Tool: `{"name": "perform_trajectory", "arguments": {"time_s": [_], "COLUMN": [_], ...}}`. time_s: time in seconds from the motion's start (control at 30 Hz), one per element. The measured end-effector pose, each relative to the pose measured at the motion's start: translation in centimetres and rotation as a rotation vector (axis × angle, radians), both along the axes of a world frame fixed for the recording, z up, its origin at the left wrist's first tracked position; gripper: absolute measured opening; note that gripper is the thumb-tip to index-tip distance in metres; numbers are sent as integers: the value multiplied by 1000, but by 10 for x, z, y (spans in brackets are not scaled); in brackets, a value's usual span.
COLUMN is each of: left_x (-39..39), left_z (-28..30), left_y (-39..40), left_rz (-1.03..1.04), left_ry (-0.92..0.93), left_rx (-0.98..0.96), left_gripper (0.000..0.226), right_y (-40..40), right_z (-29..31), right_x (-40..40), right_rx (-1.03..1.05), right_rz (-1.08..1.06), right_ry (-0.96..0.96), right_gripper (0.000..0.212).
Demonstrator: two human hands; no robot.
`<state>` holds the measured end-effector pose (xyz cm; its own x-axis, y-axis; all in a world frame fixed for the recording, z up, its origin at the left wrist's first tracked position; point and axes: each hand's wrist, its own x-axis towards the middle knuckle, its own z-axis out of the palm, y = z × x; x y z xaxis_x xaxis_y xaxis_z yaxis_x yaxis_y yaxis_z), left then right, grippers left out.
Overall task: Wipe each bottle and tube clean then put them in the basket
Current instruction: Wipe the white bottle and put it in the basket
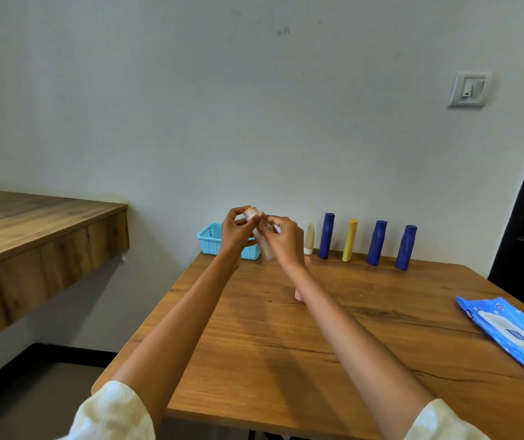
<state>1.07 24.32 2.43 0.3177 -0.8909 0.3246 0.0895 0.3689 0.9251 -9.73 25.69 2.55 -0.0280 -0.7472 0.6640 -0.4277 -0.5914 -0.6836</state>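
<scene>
**Both hands on one pale bottle, raised over the far table edge**

We see the left hand curled round the upper part of a pale bottle with an orange-tan cap, thumb and fingers closing on it just under the cap. The right hand meets it from the other side, fingertips pinching at the bottle's body; something pale and blurred, perhaps a wipe, sits between those fingers and the bottle, but we cannot tell for certain. The bottle is held off the table, tilted a little.

Directly behind the left hand, partly hidden by it, stands a light blue basket at the table's far edge.

To the right of the right hand, a row stands upright along the wall: a cream tube on its white cap, a blue bottle, a yellow bottle, then two more blue bottles.

Below the right wrist a small pink thing peeks out on the table.

Well off to the right, nearer us, lies a blue wipes pack.
</scene>
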Motion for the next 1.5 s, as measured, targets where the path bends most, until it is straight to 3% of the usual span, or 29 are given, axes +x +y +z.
{"name": "perform_trajectory", "arguments": {"time_s": [0.13, 0.37, 0.57, 0.8, 0.9, 1.03, 1.2, 1.37, 1.5], "left_x": [10, 29, 29, 32, 33, 33, 33, 28, 35], "left_z": [7, -1, -7, -11, -14, -12, -12, -16, -18], "left_y": [-2, 4, 9, 6, 6, 6, -3, 1, 5], "left_rz": [43, -44, -275, -363, -359, -308, -95, 41, -1], "left_ry": [117, 112, -66, -15, 2, -129, -395, -358, -363], "left_rx": [-17, 5, 11, -1, 23, 37, 76, 59, 38], "left_gripper": [49, 43, 44, 48, 37, 16, 35, 30, 35], "right_y": [12, 7, -2, -15, -18, -20, -20, -17, -24], "right_z": [-12, -25, -7, 2, 1, -5, -10, -9, -11], "right_x": [2, -1, 12, 8, 7, 6, 11, 22, 19], "right_rx": [-76, 102, 150, 335, 324, 288, 211, 187, 309], "right_rz": [91, 172, 185, 279, 313, 280, 201, 156, 127], "right_ry": [97, 37, -225, -456, -446, -465, -345, -240, -253], "right_gripper": [33, 34, 33, 31, 30, 32, 32, 31, 30]}}
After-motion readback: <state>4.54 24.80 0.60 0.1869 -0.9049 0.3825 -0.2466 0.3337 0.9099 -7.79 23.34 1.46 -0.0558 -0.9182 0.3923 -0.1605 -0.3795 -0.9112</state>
